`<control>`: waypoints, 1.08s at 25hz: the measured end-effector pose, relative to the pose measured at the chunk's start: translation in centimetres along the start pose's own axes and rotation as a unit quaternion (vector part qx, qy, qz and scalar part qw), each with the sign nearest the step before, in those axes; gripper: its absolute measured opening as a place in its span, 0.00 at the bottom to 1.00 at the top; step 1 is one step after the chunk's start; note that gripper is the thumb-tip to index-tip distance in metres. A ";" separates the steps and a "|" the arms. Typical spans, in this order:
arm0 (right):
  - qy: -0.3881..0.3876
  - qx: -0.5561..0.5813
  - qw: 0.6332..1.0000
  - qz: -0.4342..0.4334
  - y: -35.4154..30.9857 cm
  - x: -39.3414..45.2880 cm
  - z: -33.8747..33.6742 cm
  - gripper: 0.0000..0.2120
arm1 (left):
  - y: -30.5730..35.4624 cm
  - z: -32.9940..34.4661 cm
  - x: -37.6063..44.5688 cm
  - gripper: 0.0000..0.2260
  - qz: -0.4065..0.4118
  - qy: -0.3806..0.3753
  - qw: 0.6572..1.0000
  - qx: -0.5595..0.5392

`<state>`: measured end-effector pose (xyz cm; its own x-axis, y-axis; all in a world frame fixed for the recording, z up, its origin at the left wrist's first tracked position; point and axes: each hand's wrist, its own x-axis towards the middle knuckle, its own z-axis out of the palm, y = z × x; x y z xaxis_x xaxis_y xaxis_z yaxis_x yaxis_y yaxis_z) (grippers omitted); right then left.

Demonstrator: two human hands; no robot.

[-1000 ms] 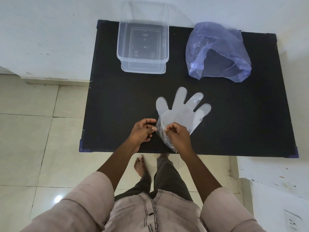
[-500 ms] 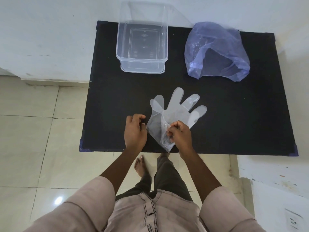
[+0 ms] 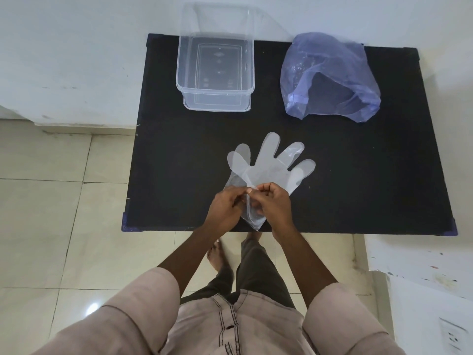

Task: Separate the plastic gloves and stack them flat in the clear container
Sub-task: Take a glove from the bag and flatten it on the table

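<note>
Thin clear plastic gloves [image 3: 271,167] lie stuck together on the black table [image 3: 179,155], fingers pointing away from me. The thumb of one layer is fanned out to the left of the other. My left hand [image 3: 225,210] and my right hand [image 3: 273,204] meet at the cuff end near the front edge, both pinching the glove film between fingertips. The cuff corner hangs below my hands. The clear container [image 3: 215,62] stands at the table's back left with nothing in it.
A crumpled bluish plastic bag [image 3: 330,75] lies at the back right of the table. White walls border the table at the back and right. Tiled floor lies to the left, and my feet stand below the front edge.
My left hand has moved right from beside the gloves to meet my right hand at the cuff. One glove layer has shifted left, so two thumbs show.
</note>
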<state>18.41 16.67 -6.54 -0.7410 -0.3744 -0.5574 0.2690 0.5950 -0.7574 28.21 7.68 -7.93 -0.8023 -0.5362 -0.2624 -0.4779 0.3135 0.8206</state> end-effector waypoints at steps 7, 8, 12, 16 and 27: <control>0.042 -0.026 0.998 -0.045 -0.3 0.3 -0.4 0.03 | 0.2 -0.2 -1.0 0.15 0.049 0.036 0.983 0.173; 0.047 -0.028 0.997 -0.044 -0.3 0.4 -0.6 0.04 | 0.0 0.0 -1.4 0.18 0.068 0.027 0.963 0.259; 0.065 -0.047 0.996 -0.050 -0.2 1.0 -1.4 0.05 | -1.7 1.9 -2.8 0.30 0.135 -0.061 0.898 0.414; 0.088 -0.086 0.989 -0.081 -0.7 1.1 -2.3 0.04 | -3.0 2.3 -2.6 0.34 0.070 -0.151 0.889 0.426; 0.164 -0.194 0.949 -0.186 -10.1 1.8 -12.9 0.03 | 0.5 -0.4 -0.8 0.30 0.071 -0.226 0.862 0.448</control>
<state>6.48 19.17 4.48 -0.9086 -0.4075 -0.0917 -0.2496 0.7058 -0.6629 28.74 7.94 -7.05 -0.8364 -0.1458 -0.5283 -0.2850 0.9391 0.1920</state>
